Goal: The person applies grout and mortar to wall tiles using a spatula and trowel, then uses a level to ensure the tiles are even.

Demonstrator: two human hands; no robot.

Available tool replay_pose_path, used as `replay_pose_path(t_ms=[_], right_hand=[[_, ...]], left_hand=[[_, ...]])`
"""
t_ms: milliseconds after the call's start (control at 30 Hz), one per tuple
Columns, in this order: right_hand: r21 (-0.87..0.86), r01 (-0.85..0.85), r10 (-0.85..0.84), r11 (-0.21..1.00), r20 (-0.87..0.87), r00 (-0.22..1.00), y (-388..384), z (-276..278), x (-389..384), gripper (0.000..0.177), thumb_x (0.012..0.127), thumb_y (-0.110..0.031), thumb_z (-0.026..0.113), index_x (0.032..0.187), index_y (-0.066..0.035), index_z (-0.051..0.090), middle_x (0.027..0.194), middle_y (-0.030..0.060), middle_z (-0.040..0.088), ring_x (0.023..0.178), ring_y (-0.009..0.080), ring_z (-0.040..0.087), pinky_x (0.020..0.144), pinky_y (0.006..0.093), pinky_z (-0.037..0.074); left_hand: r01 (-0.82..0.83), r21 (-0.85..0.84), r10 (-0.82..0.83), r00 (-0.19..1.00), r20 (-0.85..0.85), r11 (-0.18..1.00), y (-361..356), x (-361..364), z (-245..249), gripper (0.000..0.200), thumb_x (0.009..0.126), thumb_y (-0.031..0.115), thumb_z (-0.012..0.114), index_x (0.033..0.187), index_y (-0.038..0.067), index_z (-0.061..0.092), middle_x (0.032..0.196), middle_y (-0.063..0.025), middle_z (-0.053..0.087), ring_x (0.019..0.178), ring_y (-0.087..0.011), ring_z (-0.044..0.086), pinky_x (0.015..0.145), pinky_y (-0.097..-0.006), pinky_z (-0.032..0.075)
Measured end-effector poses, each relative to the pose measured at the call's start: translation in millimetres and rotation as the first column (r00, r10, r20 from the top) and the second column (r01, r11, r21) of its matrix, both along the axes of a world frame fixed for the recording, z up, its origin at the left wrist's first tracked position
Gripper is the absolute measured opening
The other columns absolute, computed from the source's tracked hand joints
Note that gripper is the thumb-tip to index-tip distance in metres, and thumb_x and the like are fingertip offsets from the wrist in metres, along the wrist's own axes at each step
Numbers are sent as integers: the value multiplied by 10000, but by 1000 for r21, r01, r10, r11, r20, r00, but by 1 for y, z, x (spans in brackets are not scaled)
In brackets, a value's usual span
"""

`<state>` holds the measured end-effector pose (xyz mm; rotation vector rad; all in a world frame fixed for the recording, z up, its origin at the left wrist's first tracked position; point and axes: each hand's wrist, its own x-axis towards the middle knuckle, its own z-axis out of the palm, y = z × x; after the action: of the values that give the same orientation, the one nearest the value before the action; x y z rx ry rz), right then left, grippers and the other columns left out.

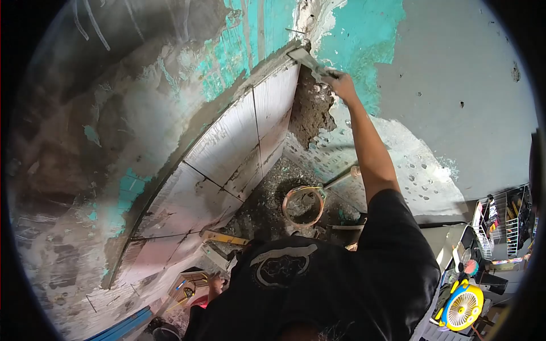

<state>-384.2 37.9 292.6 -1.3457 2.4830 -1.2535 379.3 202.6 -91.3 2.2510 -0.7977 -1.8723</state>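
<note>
My right hand (343, 86) is raised at the end of my outstretched arm, closed around the handle of a putty knife (304, 58). The knife's flat blade rests at the upper corner of the tiled wall section, against the mortar edge (276, 61). Below that edge run large white tiles (224, 145), smeared with grey and split by dark joints. Beside the knife, a rough brown patch (311, 108) of bare wall shows. Low on the left, my left hand (216, 284) is partly visible near my shirt; its fingers are too small and shadowed to read.
A coil of tubing (304, 206) lies on the debris-strewn floor. A yellow level (226, 237) sits by the tile base. Near my left hand is a wooden tray (187, 287) with tools. At right stand a yellow-and-blue fan (463, 306) and a white wire rack (503, 221).
</note>
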Motion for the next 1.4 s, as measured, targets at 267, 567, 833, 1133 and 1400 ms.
replay_pose_path(t_ms=[267, 567, 833, 1133, 1400], right_hand=[[-97, -61, 89, 993, 328, 940, -3, -39, -14, 195, 737, -197, 635, 850, -37, 625, 589, 3, 511, 484, 106, 467, 430, 262, 378], [-438, 96, 10, 894, 235, 972, -11, -67, 39, 385, 761, -180, 605, 1093, -20, 493, 683, 70, 530, 612, 187, 514, 580, 311, 431], [-372, 176, -271, 911, -219, 937, -88, -106, 58, 445, 834, -176, 527, 1250, -57, 424, 1023, 235, 432, 903, 392, 481, 769, 429, 417], [-278, 164, -243, 947, -282, 928, -32, -125, 64, 457, 808, -162, 545, 1247, -76, 453, 863, 224, 496, 759, 375, 498, 699, 414, 414], [-353, 26, -38, 935, -27, 999, -42, -65, 24, 421, 813, -158, 535, 1221, -59, 490, 661, 52, 529, 561, 123, 473, 514, 266, 394]], left_hand=[[-72, -59, 74, 996, 45, 996, -2, 1, 9, 165, 832, 231, 528, 957, 130, 564, 649, -27, 531, 463, -139, 482, 357, -235, 300], [138, 17, -139, 989, 56, 990, 32, 23, 4, 208, 849, 286, 509, 933, 116, 597, 730, -55, 609, 533, -166, 572, 396, -297, 398], [37, -70, -23, 982, 189, 997, -2, 39, 47, 167, 828, 274, 539, 827, 114, 586, 649, -36, 560, 461, -151, 522, 355, -265, 339], [-107, -28, 110, 989, 101, 994, 17, 67, 28, 113, 820, 215, 586, 792, 126, 521, 562, -8, 498, 399, -116, 468, 316, -235, 284], [3, -45, -10, 986, -169, 999, -23, 32, -23, 182, 799, 208, 594, 913, 68, 570, 701, -67, 575, 576, -136, 528, 431, -316, 388]])
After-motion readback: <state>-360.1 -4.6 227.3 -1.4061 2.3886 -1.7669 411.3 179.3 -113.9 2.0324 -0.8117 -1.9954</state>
